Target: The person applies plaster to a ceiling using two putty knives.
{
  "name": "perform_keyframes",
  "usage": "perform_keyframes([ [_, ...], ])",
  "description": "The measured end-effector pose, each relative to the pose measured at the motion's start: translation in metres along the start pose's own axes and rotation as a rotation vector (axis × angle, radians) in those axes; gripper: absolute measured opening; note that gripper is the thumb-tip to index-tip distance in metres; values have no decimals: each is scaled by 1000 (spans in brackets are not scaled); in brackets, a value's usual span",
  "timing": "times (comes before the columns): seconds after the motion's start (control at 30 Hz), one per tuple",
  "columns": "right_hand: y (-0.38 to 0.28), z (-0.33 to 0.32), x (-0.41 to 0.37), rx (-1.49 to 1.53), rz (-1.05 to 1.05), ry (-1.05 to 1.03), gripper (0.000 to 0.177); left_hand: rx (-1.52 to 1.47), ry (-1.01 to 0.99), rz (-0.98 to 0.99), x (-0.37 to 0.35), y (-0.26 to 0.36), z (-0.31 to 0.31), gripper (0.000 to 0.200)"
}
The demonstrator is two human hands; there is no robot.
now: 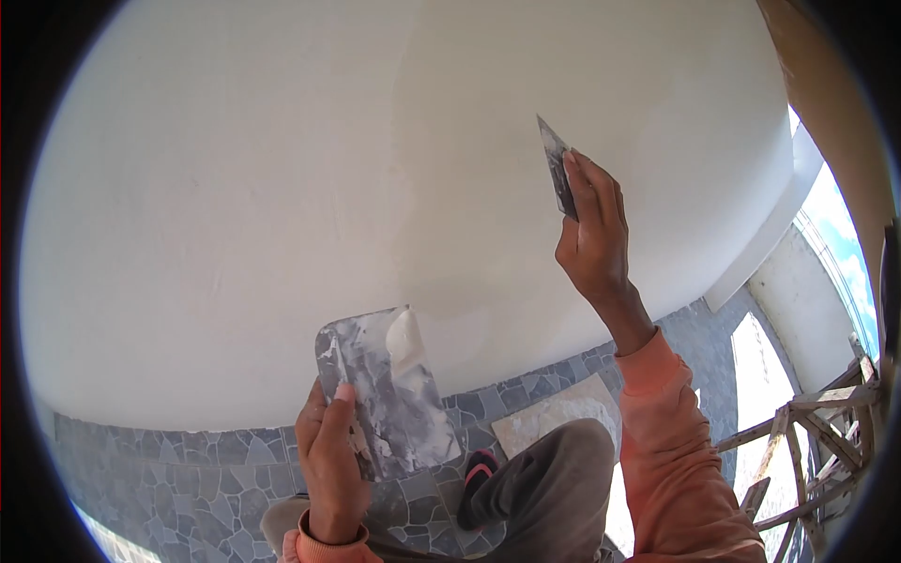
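My left hand (330,460) grips a flat, putty-smeared plastering plate (399,413) by its left side, thumb on top. A lump of white putty (405,342) sits near the plate's upper right corner. Up and to the right, my right hand (594,225) is closed on a putty knife (556,169), its thin blade smeared with white and turned nearly edge-on. The blade overlaps the pale wall (282,206) in this view. A darker, damp-looking patch (488,206) spreads over the wall around the knife.
Grey stone-pattern tiles (206,474) cover the floor along the wall's foot. A light slab (554,413) lies beside my knee, near my sandalled foot (479,479). Wooden scaffolding (826,432) stands at the right, before a low outer wall (798,291).
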State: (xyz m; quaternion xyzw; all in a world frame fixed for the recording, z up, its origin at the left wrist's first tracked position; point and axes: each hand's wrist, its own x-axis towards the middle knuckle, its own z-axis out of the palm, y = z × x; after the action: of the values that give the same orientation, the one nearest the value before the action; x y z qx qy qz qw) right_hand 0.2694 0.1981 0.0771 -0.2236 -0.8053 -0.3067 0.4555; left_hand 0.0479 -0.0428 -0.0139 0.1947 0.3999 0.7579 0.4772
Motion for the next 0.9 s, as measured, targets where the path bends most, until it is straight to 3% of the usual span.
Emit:
perform_keyframes([
  [0.1,27,3,34,-41,176,146,61,-7,3,5,1,-1,1,32],
  [0.2,34,12,48,-115,198,125,59,-9,13,12,0,0,4,32],
  [0.4,-6,35,17,-209,-116,39,55,10,45,-5,2,-3,-2,33],
  [0.57,-18,27,-19,-38,-326,-212,56,17,69,-5,2,-2,0,34],
  [0.77,13,-4,44,-153,-254,106,62,33,11,59,0,-2,1,37],
  [0.9,39,-6,94,-248,-306,179,61,-8,4,2,2,0,1,36],
])
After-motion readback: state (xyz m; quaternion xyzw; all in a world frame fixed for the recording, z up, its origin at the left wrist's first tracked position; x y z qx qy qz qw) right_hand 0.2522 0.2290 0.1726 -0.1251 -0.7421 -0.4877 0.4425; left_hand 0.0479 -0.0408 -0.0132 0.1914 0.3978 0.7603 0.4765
